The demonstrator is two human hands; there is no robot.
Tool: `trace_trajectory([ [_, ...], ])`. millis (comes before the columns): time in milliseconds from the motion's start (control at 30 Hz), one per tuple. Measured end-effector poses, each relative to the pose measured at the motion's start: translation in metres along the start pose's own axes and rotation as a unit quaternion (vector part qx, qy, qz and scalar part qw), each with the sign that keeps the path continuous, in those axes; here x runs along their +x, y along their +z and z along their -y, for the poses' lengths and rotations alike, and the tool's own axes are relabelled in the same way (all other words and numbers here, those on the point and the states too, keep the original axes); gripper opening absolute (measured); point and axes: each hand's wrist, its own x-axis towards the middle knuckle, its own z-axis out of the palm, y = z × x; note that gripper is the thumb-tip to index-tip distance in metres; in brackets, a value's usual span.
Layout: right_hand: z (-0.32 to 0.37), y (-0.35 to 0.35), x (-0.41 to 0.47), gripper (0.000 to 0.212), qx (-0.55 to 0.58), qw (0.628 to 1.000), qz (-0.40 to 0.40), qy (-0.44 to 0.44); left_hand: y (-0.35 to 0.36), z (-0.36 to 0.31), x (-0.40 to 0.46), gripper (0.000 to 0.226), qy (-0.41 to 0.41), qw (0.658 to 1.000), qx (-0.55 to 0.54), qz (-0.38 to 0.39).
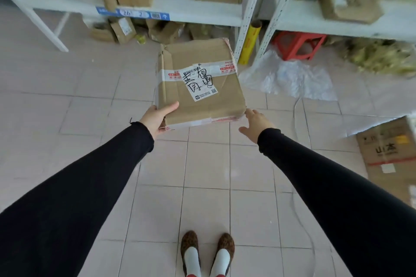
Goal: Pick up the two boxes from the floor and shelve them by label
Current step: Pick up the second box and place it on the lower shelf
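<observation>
A flat brown cardboard box with a white handwritten label and taped seam is held up above the tiled floor in front of the shelves. My left hand grips its near left corner, thumb on top. My right hand is at the near right corner with fingers spread, touching or just off the edge. A second cardboard box with printed characters and red tape stands on the floor at the right edge. The white shelf ahead carries a blue label strip reading 26.
Several labelled cartons fill the shelves. Under them lie small boxes, a yellow roll, a red plastic stool and a crumpled clear plastic bag. My feet stand on the tiles below.
</observation>
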Motion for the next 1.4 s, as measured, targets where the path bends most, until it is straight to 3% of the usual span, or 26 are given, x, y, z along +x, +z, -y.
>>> trace_trajectory([
  [133, 0.058, -0.124, -0.030, 0.059, -0.030, 0.996, -0.076, -0.029, -0.017, -0.119, -0.074, 0.062, 0.085, 0.996, -0.013, 0.007],
  [267, 0.106, -0.222, -0.053, 0.048, -0.033, 0.986, -0.146, -0.072, -0.035, -0.210, -0.123, 0.081, 0.137, 0.990, -0.026, 0.007],
  [400, 0.141, -0.298, -0.064, 0.052, -0.051, 0.973, -0.199, -0.102, -0.038, -0.278, -0.159, 0.042, 0.184, 0.981, -0.062, 0.020],
  [600, 0.172, -0.387, -0.054, 0.051, -0.096, 0.954, -0.250, -0.136, -0.033, -0.366, -0.169, 0.042, 0.235, 0.969, -0.080, 0.015],
  [700, 0.178, -0.418, -0.031, 0.057, -0.067, 0.949, -0.270, -0.147, -0.029, -0.402, -0.157, 0.040, 0.257, 0.965, -0.052, 0.012],
  [933, 0.197, -0.453, 0.038, 0.047, -0.061, 0.947, -0.277, -0.152, -0.030, -0.461, -0.108, 0.049, 0.242, 0.968, -0.059, 0.016],
  [1133, 0.219, -0.474, 0.110, 0.053, -0.068, 0.951, -0.269, -0.136, -0.044, -0.515, -0.047, 0.037, 0.236, 0.971, -0.034, 0.026],
  [1400, 0.233, -0.506, 0.188, 0.055, -0.053, 0.957, -0.270, -0.093, -0.042, -0.592, 0.035, 0.067, 0.238, 0.970, 0.009, 0.045],
])
